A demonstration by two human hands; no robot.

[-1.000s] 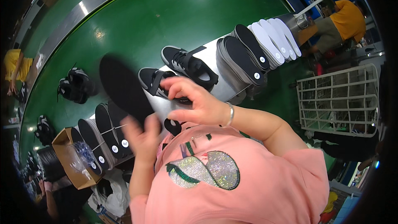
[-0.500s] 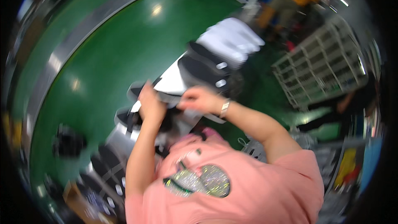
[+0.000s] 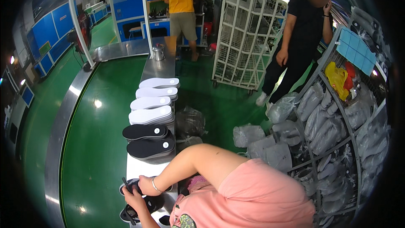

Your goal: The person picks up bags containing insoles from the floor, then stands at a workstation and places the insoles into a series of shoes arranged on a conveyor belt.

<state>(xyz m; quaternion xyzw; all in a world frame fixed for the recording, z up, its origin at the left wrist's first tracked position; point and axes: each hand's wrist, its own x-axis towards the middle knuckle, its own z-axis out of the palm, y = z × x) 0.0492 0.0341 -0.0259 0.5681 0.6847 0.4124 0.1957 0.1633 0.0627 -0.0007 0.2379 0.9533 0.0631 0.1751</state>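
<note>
At the lower left, over the narrow bench, my left hand (image 3: 136, 201) is closed on a dark, insole-like piece (image 3: 133, 182) with a thin black strip standing up from it. Close beside it, my right hand (image 3: 147, 186), with a band on the wrist, is curled against the same piece; its fingertips are partly hidden. Just below lie more black, rounded pieces (image 3: 155, 202), partly covered by my left forearm. Beyond my hands, stacks of black insoles (image 3: 148, 148) and white insoles (image 3: 151, 115) with round pale labels line the bench.
A green conveyor belt (image 3: 99, 143) with a metal rim runs along the left. A metal cup (image 3: 158, 52) stands at the bench's far end. To the right are a wire cart (image 3: 240, 38), a standing person (image 3: 301, 38) and a rack (image 3: 322, 139) of bagged pieces. Another person (image 3: 180, 0) stands behind.
My view has turned toward the right and lifted, so the far workshop now shows. My hands now appear lower left and close together at the dark piece. The earlier picture is blurred.
</note>
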